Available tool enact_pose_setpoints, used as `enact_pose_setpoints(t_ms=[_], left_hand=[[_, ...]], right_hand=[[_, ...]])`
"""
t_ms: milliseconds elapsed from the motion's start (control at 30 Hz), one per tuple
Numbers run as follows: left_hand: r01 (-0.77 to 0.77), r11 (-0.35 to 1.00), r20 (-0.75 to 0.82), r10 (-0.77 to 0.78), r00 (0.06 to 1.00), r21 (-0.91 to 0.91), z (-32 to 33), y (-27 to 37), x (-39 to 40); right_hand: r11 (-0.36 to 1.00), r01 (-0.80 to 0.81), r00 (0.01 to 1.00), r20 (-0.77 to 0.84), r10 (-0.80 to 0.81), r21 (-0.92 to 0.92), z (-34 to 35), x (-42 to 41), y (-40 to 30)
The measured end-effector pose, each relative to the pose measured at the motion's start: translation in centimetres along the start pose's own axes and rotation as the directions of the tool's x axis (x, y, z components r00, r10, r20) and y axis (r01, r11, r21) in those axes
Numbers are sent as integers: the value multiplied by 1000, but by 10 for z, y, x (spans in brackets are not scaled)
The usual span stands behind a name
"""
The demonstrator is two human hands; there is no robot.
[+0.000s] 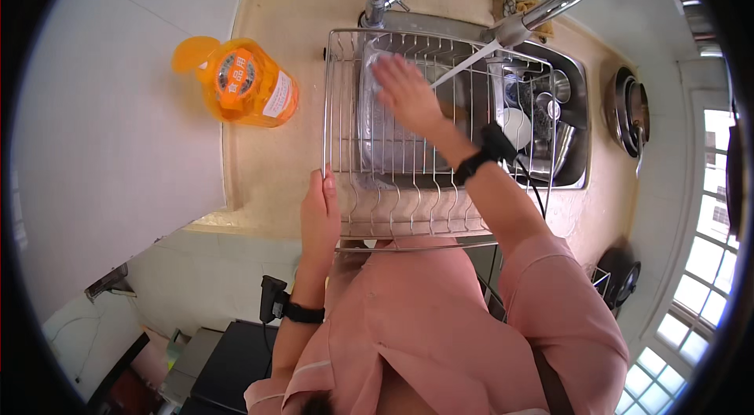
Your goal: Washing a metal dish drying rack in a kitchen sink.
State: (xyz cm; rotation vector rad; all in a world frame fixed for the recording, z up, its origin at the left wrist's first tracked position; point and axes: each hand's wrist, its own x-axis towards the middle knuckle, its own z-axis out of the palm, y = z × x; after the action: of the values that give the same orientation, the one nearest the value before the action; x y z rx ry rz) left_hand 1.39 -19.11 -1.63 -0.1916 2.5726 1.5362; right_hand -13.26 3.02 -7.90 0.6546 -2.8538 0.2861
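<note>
A metal wire dish rack (pixel 415 179) lies over the sink basin and the counter's front edge. My left hand (pixel 322 197) is closed around the rack's left side rail. My right hand (pixel 406 91) is spread flat over the rack's wires near its back, slightly blurred; whether it touches them I cannot tell. Water runs from a pull-out faucet (pixel 512 29) down towards the basin beside my right hand. Whatever lies under my right palm is hidden.
An orange detergent bottle (pixel 250 82) with its cap flipped up stands left of the rack. A curved chrome tap (pixel 377 3) rises behind it. Metal cups and a white bowl (pixel 516 127) fill the right basin. Pans (pixel 627 111) lean at the right wall.
</note>
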Motion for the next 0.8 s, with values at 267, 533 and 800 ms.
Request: enact_pose_setpoints(t_ms=[267,533,800], left_hand=[[27,999,-25,-26,999,24,-4,4,-1],[67,998,-3,-67,998,15,-3,5,0],[40,998,-18,-39,999,50,-5,4,-1]], right_hand=[[995,-26,996,82,19,91,-1,-91,-60],[958,-180,974,180,140,225,-42,8,20],[946,157,975,-197,-103,283,-15,-75,-31]])
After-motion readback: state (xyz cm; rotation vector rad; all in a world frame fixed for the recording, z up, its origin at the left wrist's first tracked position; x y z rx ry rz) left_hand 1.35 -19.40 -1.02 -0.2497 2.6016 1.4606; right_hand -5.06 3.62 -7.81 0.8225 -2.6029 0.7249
